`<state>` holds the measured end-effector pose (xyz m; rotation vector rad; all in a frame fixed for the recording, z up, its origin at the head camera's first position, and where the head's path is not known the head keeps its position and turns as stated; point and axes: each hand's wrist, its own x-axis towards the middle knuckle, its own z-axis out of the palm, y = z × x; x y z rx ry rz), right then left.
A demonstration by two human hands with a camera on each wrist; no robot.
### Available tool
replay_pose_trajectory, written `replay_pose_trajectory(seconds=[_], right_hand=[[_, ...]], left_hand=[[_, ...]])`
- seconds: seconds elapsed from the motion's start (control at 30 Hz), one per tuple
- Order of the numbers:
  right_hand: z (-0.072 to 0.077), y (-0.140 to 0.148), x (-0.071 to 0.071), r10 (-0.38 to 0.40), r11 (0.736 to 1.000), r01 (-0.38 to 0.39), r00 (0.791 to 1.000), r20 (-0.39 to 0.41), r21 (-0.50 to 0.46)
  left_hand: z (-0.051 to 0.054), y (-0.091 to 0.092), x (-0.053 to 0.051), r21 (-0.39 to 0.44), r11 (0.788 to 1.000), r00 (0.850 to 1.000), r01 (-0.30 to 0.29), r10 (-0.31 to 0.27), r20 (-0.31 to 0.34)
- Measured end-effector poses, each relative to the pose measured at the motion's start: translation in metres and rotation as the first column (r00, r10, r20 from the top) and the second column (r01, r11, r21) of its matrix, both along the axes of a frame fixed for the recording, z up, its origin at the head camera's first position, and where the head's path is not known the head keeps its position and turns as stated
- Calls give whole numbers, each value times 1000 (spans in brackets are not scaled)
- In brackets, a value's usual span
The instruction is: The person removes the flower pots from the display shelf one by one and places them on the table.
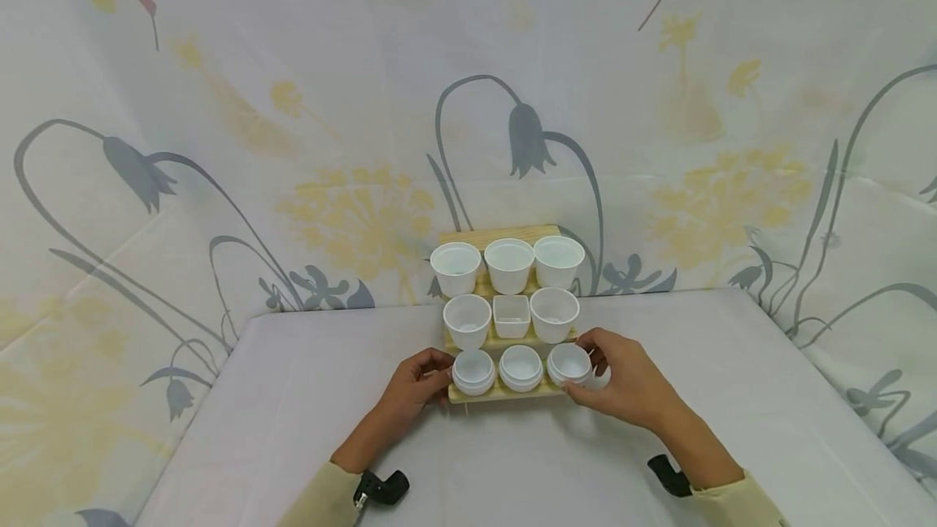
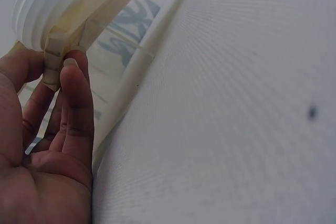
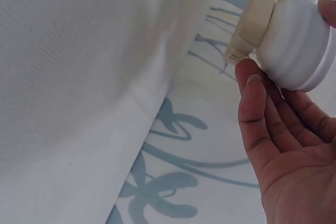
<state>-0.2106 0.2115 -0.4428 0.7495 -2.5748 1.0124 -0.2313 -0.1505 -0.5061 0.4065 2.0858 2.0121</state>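
A wooden stepped rack bears three rows of white cups. My left hand is at the lower step's left end; in the left wrist view the hand pinches the board's end between thumb and fingers, beside a ribbed white cup. At the right end, my right hand is curled round the front right cup. The right wrist view has the thumb on that cup, with fingertips of the hand under it, against the wooden board.
The rack's back edge stands close to a flower-printed cloth behind the white table. A square white cup sits in the middle row, between two round ones. Black straps are on both wrists.
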Motion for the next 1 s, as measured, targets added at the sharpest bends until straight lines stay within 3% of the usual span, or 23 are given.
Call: replay_pose_trajectory(seconds=[0.73, 1.0], right_hand=[[30, 5, 13, 9, 1000, -8, 998, -64, 17], [38, -6, 22, 46, 998, -49, 995, -87, -31]], left_hand=[[-2, 0, -3, 77, 997, 1000, 13, -14, 5], [-2, 0, 0, 71, 997, 1000, 10, -10, -8]])
